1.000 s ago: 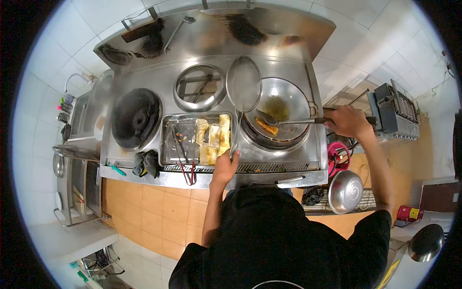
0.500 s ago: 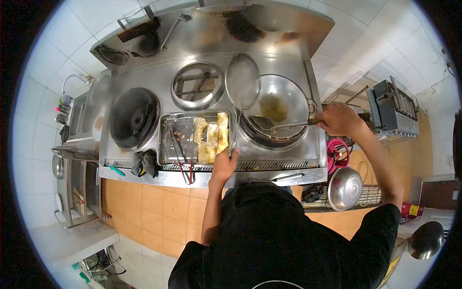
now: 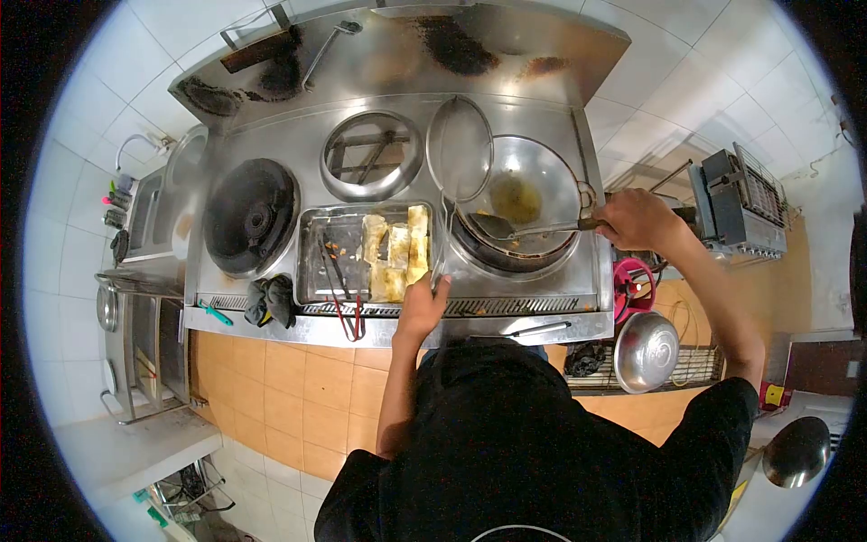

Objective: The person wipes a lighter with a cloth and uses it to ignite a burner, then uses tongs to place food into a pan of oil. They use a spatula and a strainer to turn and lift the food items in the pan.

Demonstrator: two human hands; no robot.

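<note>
My left hand is closed round the handle of a round mesh strainer, beside the front right corner of a metal tray. The strainer's head overlaps the left rim of a wok with some yellowish oil at its bottom. In the tray lie several yellow-white folded pieces and dark tongs with red handles. My right hand grips the handle of a metal spatula, whose blade is inside the wok near its left side.
A blackened burner is at the left and a metal ring behind the tray. A dark cloth and a green-handled tool lie along the front edge. An upturned metal bowl and a pink basket stand at the right.
The view has shifted very slightly. Both hands keep their holds, and the strainer and spatula are in nearly the same places.
</note>
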